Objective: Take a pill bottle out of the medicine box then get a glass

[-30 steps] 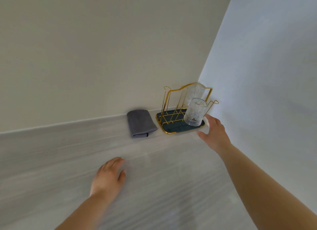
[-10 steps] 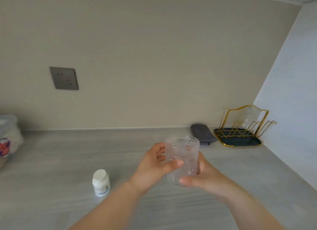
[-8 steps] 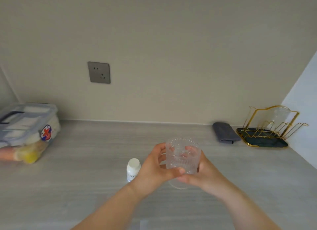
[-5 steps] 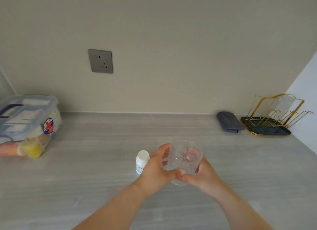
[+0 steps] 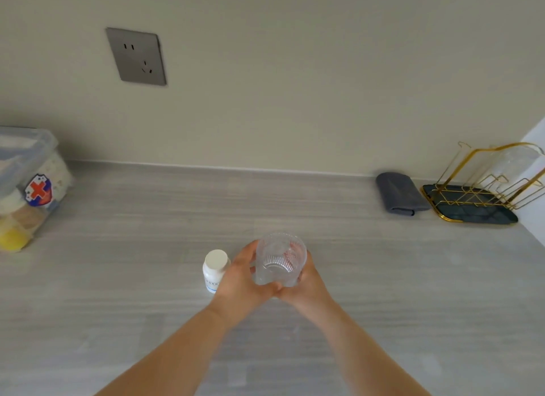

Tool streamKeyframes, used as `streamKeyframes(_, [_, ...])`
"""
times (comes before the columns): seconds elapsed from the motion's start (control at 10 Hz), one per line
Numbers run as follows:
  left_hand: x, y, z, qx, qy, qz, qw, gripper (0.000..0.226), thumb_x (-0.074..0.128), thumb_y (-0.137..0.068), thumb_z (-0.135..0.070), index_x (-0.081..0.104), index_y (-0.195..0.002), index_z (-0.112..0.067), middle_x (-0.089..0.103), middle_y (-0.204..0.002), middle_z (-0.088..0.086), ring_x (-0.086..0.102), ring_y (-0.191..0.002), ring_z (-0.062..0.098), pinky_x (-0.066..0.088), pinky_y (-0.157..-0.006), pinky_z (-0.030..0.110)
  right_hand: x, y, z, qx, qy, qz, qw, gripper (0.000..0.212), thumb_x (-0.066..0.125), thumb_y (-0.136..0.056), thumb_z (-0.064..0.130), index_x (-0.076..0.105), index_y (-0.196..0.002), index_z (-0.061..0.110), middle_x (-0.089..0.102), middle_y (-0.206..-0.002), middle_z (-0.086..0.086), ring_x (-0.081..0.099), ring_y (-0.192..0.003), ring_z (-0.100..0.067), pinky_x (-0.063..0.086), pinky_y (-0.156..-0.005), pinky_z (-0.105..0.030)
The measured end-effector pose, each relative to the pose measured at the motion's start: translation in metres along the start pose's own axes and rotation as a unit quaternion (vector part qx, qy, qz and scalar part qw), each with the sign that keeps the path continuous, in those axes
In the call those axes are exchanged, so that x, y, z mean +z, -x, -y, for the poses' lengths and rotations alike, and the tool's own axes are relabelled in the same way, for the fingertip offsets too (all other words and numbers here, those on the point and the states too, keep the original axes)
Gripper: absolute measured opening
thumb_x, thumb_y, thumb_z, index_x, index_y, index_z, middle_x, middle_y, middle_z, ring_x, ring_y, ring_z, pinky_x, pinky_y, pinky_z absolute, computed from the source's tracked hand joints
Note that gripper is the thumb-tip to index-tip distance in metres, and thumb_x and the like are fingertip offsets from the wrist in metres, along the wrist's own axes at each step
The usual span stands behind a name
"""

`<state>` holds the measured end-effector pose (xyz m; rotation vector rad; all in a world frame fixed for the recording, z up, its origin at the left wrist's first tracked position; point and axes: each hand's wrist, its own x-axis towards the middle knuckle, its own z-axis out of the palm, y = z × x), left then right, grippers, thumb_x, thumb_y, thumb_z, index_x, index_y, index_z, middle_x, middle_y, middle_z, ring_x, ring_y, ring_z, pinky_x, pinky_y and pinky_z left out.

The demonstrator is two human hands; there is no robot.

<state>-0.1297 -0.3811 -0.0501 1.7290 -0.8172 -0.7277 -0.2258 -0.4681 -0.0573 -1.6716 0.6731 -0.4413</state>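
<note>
A clear ribbed glass [image 5: 280,260] is held upright above the grey worktop [image 5: 383,277], its mouth toward the camera; nothing is visible inside it. Both hands grasp it: the left hand [image 5: 241,280] wraps its left wall, the right hand [image 5: 306,283] cups its right wall and base, and fingertips show reddish through the glass. Whether the base touches the worktop cannot be told, as the hands cover it.

Just left of the left hand stands a white pill bottle [image 5: 214,270], upright, capped, on the worktop; its lower right side is hidden by the hand and its label print is too small to read.

At the far left edge sits the medicine box [image 5: 32,177], translucent, lidded, bearing a red-cross sticker and cut off by the frame. Yellow and pale packages show dimly through its wall.

At the far right corner, a folded grey cloth [image 5: 398,193] lies beside a gold wire rack [image 5: 489,177] on a dark tray [image 5: 472,214]. Another clear glass [image 5: 513,162] rests in the rack, faint against the wall. A grey wall socket [image 5: 136,56] is mounted above the worktop.
</note>
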Motion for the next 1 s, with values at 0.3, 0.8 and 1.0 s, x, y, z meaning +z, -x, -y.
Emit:
streamKeyframes(0.3, [0.008,-0.005,0.017,0.002,-0.044,-0.016,0.999,0.072,0.074,-0.058,-0.004,0.042,-0.12,-0.023,0.053,-0.096,-0.017,0.058,-0.093,0.014,0.047,-0.081,0.024,0.0,-0.008,-0.021,0.003,0.027,0.006,1.0,0.067,0.075,-0.059,-0.011,0.041,-0.095,0.034,0.052,-0.1,0.014,0.055,-0.086,0.015,0.044,-0.069,-0.001])
streamKeyframes(0.8, [0.005,0.052,0.039,-0.046,-0.074,-0.126,0.988,0.059,0.063,-0.076,-0.007,0.037,-0.126,-0.022,0.053,-0.096,-0.006,0.052,-0.092,0.015,0.038,-0.081,0.027,-0.007,0.021,-0.038,0.072,0.153,-0.043,0.985,0.061,0.067,-0.073,0.01,0.038,-0.127,0.013,0.053,-0.126,-0.007,0.05,-0.116,-0.018,0.034,-0.088,-0.017])
streamKeyframes(1.0, [-0.014,0.132,0.047,-0.043,-0.078,-0.108,0.99,0.045,0.057,-0.076,0.003,0.067,-0.085,-0.04,0.061,-0.057,-0.037,0.057,-0.067,-0.01,0.039,-0.061,0.002,-0.009,0.112,-0.044,0.078,0.24,-0.085,0.964,0.035,0.058,-0.078,0.002,0.054,-0.112,0.001,0.059,-0.121,-0.016,0.053,-0.114,-0.021,0.032,-0.091,-0.017])
